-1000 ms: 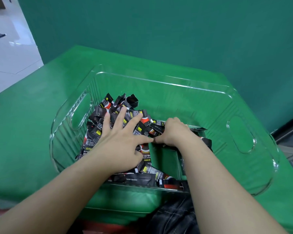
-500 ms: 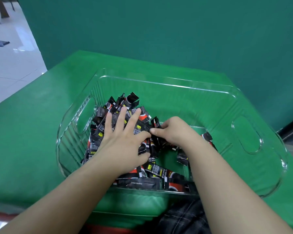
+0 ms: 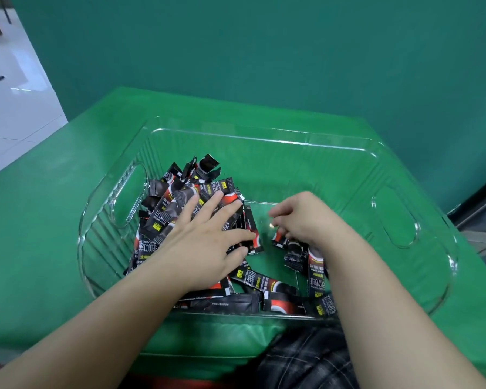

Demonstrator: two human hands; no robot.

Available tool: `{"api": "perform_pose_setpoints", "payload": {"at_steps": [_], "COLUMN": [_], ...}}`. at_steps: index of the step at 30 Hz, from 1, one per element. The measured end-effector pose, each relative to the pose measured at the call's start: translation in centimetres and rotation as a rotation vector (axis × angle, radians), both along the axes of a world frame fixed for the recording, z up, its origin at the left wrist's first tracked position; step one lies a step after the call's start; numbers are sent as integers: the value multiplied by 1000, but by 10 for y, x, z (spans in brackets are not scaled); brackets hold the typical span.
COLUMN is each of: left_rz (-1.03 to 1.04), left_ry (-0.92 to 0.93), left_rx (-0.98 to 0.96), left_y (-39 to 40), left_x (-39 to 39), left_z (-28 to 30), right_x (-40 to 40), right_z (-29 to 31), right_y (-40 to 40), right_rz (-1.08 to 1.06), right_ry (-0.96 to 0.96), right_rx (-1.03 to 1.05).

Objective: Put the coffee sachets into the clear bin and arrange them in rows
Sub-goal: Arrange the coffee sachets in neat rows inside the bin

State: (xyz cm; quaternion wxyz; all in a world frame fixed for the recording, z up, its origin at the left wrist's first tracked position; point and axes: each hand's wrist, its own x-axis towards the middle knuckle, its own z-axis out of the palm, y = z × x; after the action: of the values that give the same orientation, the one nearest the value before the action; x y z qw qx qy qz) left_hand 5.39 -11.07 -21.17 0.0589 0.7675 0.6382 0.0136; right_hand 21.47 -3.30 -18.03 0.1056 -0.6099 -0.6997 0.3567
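Observation:
A clear plastic bin (image 3: pixel 264 138) with cut-out handles stands on the green table. Several black and red coffee sachets (image 3: pixel 169 209) lie heaped in its left half, and more lie along the near wall (image 3: pixel 275 303). My left hand (image 3: pixel 205 242) rests flat on the heap with fingers spread, pressing the sachets toward the left wall. My right hand (image 3: pixel 306 220) is curled over a few sachets (image 3: pixel 292 251) near the bin's middle, fingertips bent down; I cannot tell whether it grips one.
The green table (image 3: pixel 40 234) runs to a green wall at the back. White tiled floor (image 3: pixel 14 108) shows at the left. The bin's right half (image 3: pixel 376 248) holds no sachets. Dark checked cloth (image 3: pixel 306 360) lies at the near edge.
My right hand has drawn away from my left hand to the right, opening a gap of bare bin floor between them. My left hand stays on the heap.

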Motion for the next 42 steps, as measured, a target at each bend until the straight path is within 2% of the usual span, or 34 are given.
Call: {"api": "perform_pose_setpoints", "payload": {"at_steps": [3,7,11,15,19,22,24,27,35,42], "left_rz": [0,-9,-23,-25,-25,-26,-27,-28,-23,-33], "left_ry": [13,51,57,50,49,50,47,41,18,78], "left_rx": [-31,-45,-33,-22,-13,-16,-20,-17,41,35], "left_y": [0,0,0,0,0,1,1,2,4,5], "left_x": [1,1,0,0,0,0,0,-1,-2,-3], "left_z": [1,0,-2,-2,-2,-3,-3,-5,-9,-10], "right_x": [26,31,26,23,19,27,33,31,0,-6], "right_z": [9,14,13,-1,0,3,0,-11,-12,-13], "right_y": [-5,-17,-20,-14,-13,-10,-6,-2,-7,-9], "right_rz": [-74,-13,84,84,114,-55,-181,-176,8,155], "right_ry": [-260,-545,-660,-545,-259,-72,-150,-324,-161,-88], "right_rx": [148,-56,-103,-64,14,86,61,-67,22,75]}}
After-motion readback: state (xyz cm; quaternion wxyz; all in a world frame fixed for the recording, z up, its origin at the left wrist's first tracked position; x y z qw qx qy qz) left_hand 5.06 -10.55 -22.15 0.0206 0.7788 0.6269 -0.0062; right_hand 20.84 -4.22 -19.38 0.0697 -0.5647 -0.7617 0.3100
